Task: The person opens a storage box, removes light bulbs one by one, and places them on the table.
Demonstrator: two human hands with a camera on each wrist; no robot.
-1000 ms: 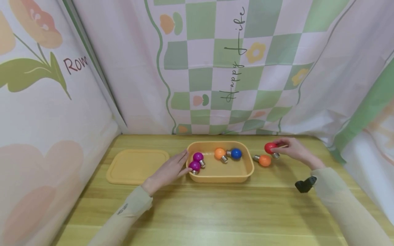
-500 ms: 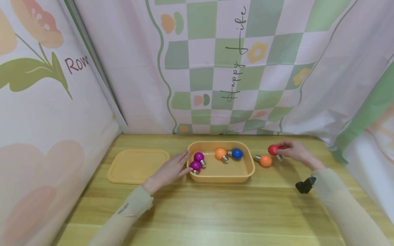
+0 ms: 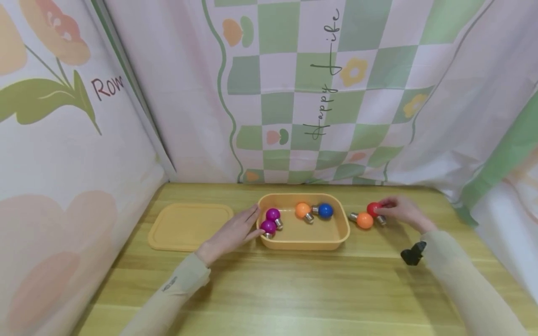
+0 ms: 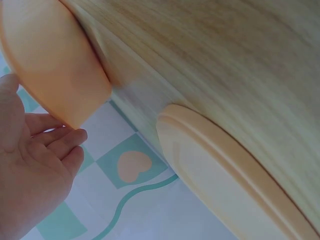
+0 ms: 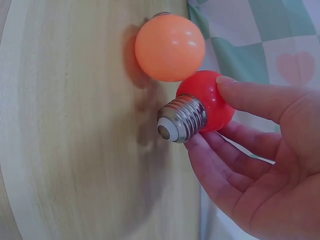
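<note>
My right hand [image 3: 401, 212] pinches a red light bulb [image 5: 215, 102] by its globe, between thumb and fingers. In the right wrist view its metal screw base points away from the palm. Close beside it an orange bulb [image 3: 364, 220] lies on the table, right of a yellow plastic box [image 3: 302, 245]. My left hand [image 3: 235, 231] rests with extended fingers against the box's left end. Inside the box, two purple bulbs [image 3: 273, 214] sit at the left, with another orange bulb [image 3: 302, 209] and a blue bulb [image 3: 325, 211] toward the back right.
A flat yellow lid [image 3: 189, 226] lies on the wooden table [image 3: 294, 289] left of the box, partly behind my left hand. A checkered curtain [image 3: 311, 93] hangs along the table's back edge, and more printed cloth covers both sides.
The red bulb has come down a little toward the table beside the loose orange bulb, still pinched by my right hand. My left hand keeps its place at the box.
</note>
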